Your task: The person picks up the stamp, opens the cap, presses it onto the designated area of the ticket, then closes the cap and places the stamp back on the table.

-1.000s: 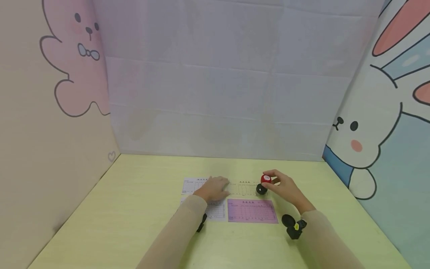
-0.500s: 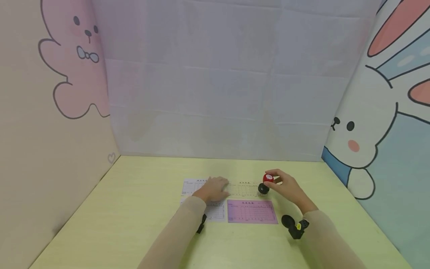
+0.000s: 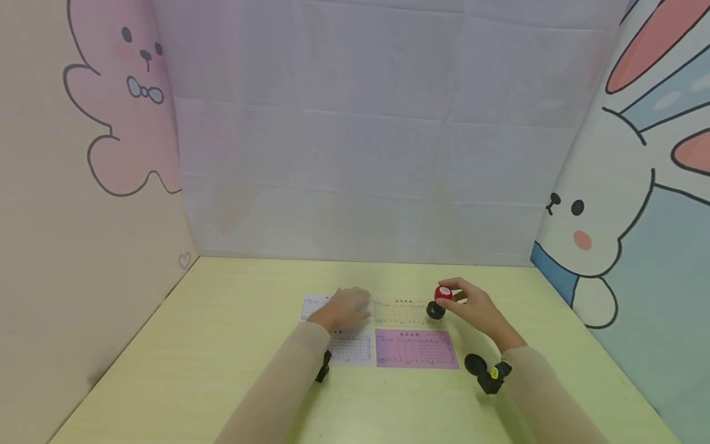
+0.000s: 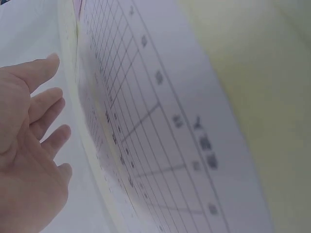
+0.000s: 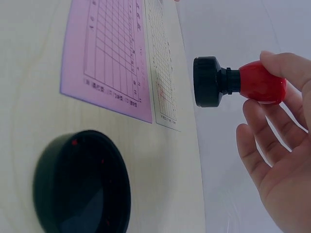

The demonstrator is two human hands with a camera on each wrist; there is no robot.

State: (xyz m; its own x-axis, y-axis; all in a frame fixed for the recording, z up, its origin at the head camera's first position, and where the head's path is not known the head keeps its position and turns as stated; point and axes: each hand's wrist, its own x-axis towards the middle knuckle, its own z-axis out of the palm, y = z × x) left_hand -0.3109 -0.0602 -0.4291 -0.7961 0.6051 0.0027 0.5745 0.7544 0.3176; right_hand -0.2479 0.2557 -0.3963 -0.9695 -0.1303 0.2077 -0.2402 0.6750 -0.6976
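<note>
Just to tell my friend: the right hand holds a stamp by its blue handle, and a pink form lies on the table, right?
Not quite: the handle is red, not blue, as the right wrist view shows. The right hand does hold the stamp, and the pink form lies on the table.

Left of the white forms (image 3: 350, 349), the tabletop (image 3: 188, 364) is offering passage; a black cap (image 3: 474, 364) is obstructing beside the pink form (image 3: 417, 349), a red-handled stamp (image 5: 245, 82) is blocking the yellow form (image 3: 402, 313) at right.
</note>
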